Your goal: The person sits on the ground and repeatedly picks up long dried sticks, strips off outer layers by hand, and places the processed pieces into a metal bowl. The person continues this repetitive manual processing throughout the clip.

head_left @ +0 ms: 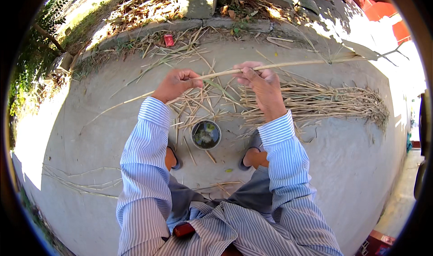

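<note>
A long pale stalk (217, 74) arcs from 9 to 2 o'clock, pinched by the left hand (179, 83) near 11 and the right hand (262, 84) between 1 and 2; a bowl (220, 136) sits central, heaped straw (320, 99) crowds 3, a red packet (169, 40) lies at 11, a curb (178, 26) edges 12, concrete floor (345, 184) spreads through 4

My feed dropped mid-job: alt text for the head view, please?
The left hand and right hand hold a long tan stalk. Below, a round container stands ahead of the feet; a bundle of stalks lies rightward.
</note>
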`<action>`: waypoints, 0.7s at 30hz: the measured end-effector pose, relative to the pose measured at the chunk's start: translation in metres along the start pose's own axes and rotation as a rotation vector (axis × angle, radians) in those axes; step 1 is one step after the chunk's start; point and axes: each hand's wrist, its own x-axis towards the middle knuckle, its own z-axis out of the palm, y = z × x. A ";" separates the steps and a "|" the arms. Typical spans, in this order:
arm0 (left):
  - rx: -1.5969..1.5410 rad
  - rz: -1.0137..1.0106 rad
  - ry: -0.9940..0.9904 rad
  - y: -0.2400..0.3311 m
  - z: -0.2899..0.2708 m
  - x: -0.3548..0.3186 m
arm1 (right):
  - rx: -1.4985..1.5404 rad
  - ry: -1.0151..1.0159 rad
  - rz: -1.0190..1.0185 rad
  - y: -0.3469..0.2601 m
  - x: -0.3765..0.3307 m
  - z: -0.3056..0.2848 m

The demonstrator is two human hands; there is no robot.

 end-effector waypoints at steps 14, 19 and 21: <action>1.223 0.401 0.879 -0.019 -0.044 -0.019 | -0.031 0.067 0.013 -0.002 0.001 -0.004; 0.455 0.248 0.188 -0.006 -0.013 -0.014 | 0.033 0.168 -0.019 0.010 0.008 0.002; 0.493 0.232 0.174 -0.014 -0.014 -0.018 | 0.051 0.208 -0.021 0.008 0.011 0.004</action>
